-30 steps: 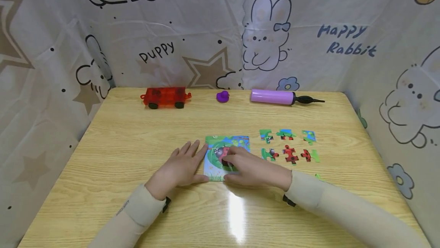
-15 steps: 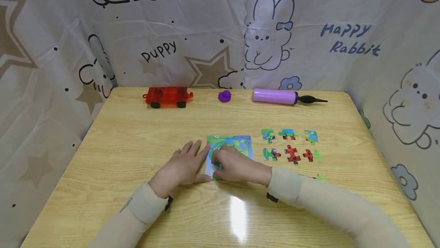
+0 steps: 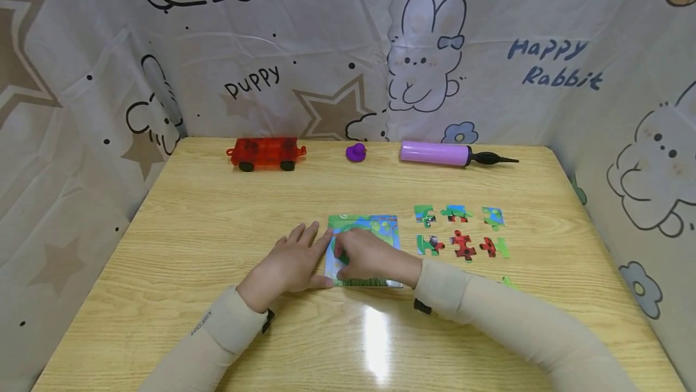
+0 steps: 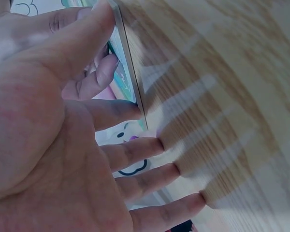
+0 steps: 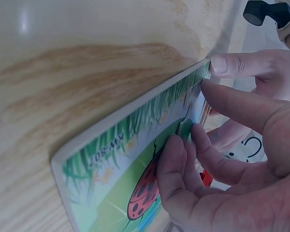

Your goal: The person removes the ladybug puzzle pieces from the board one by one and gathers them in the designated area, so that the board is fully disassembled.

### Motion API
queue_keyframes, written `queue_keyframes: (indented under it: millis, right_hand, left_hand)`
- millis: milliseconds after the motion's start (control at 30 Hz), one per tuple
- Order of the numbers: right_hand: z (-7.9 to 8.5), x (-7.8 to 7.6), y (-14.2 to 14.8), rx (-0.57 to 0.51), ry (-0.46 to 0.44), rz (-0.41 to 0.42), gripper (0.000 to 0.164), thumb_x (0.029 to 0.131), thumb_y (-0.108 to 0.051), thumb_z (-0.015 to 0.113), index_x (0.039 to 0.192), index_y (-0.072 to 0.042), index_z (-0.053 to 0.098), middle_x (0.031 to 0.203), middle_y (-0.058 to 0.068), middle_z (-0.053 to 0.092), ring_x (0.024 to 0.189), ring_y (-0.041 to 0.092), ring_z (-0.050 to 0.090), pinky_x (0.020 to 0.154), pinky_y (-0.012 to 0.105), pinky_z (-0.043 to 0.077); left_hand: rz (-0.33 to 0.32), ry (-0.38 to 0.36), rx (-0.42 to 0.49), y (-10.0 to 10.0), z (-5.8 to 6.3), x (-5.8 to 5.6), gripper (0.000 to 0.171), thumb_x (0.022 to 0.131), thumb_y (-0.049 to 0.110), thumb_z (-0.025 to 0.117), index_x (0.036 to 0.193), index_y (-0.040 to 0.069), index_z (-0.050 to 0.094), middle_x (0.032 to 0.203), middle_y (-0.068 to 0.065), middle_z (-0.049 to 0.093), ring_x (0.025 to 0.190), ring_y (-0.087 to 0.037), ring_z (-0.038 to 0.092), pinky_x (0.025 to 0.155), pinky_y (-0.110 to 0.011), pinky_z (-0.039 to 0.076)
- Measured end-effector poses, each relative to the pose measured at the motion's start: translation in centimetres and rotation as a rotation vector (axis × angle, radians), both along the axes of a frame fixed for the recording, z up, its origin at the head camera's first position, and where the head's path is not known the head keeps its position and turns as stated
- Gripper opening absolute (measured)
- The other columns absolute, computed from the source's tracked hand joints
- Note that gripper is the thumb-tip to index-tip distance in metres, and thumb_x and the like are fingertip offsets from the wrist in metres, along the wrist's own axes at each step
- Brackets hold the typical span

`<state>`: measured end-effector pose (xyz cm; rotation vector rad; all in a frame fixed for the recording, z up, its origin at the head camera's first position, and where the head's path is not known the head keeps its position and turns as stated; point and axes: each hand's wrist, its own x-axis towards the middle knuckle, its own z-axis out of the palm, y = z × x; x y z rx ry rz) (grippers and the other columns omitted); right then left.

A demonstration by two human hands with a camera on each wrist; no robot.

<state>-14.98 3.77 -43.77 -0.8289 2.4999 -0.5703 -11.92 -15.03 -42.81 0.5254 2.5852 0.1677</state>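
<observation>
A flat square puzzle board (image 3: 375,282) with a ladybug picture and a grass-printed near edge lies mid-table. My left hand (image 3: 290,262) rests beside its left edge with fingers spread, thumb and index fingertip touching the rim. Over the board's left part, my right hand (image 3: 364,254) has curled fingers pinching a small green puzzle piece (image 5: 186,128), mostly hidden by the fingertips. The printed ladybug (image 5: 145,189) shows beside those fingers in the right wrist view. Right of the board lie loose pieces in rows, among them a red spotted one (image 3: 463,246).
A red toy wagon (image 3: 265,154), a purple toy duck (image 3: 356,152) and a lilac hand pump (image 3: 435,153) stand along the back edge by the printed curtain (image 3: 326,29). A green piece (image 3: 508,282) is partly hidden behind the right sleeve.
My right hand has moved left across the board, from over the ladybug to the left part, then nearly stopped. My left hand has stayed at the board's edge.
</observation>
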Motion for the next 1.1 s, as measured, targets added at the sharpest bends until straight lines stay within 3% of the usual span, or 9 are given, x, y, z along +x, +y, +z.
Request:
queue_keyframes:
  millis: [200,433,600,867,1100]
  right_hand:
    - [-0.4,0.2,0.1,-0.023,0.006,0.007,0.021,0.083,-0.016,0.090,0.096,-0.010,0.075,0.092,0.000,0.069,0.097,0.019,0.054,0.089,0.040,0.051]
    - [-0.4,0.4,0.2,-0.044,-0.002,-0.015,0.052,0.084,-0.018,0.090,0.126,0.000,0.065,0.101,0.006,0.067,0.095,0.020,0.057,0.084,0.038,0.052]
    - [-0.2,0.4,0.2,-0.015,0.003,-0.017,0.046,0.083,-0.020,0.091,0.119,-0.001,0.068,0.105,0.006,0.068,0.100,0.021,0.055,0.086,0.038,0.052]
    - [-0.3,0.2,0.6,-0.025,0.023,-0.021,0.043,0.082,-0.022,0.092,0.113,-0.004,0.068,0.102,0.004,0.066,0.092,0.017,0.051,0.081,0.033,0.050]
    - [-0.5,-0.2,2.0,-0.146,-0.063,-0.064,0.035,0.083,-0.013,0.089,0.105,-0.009,0.062,0.089,0.002,0.063,0.075,0.015,0.053,0.067,0.030,0.048]
  left_hand:
    - [0.003,-0.004,-0.004,-0.1,0.0,0.0,0.100,0.095,0.057,0.070,0.170,0.016,0.019,0.176,-0.020,0.015,0.162,-0.047,0.017,0.123,-0.069,0.031]
    - [0.010,-0.010,0.005,-0.2,0.1,0.2,0.099,0.095,0.057,0.071,0.170,0.015,0.020,0.176,-0.020,0.016,0.161,-0.048,0.017,0.122,-0.070,0.031]
    - [0.010,-0.011,0.007,-0.1,0.0,0.1,0.099,0.095,0.057,0.070,0.170,0.016,0.020,0.176,-0.020,0.015,0.162,-0.048,0.017,0.123,-0.070,0.030]
    - [0.009,-0.004,0.015,-0.1,0.0,0.1,0.100,0.094,0.058,0.071,0.170,0.015,0.020,0.176,-0.020,0.016,0.161,-0.048,0.017,0.122,-0.070,0.031]
    - [0.002,0.017,0.019,-0.1,-0.1,0.0,0.100,0.094,0.058,0.071,0.169,0.015,0.022,0.175,-0.020,0.018,0.161,-0.048,0.019,0.122,-0.070,0.032]
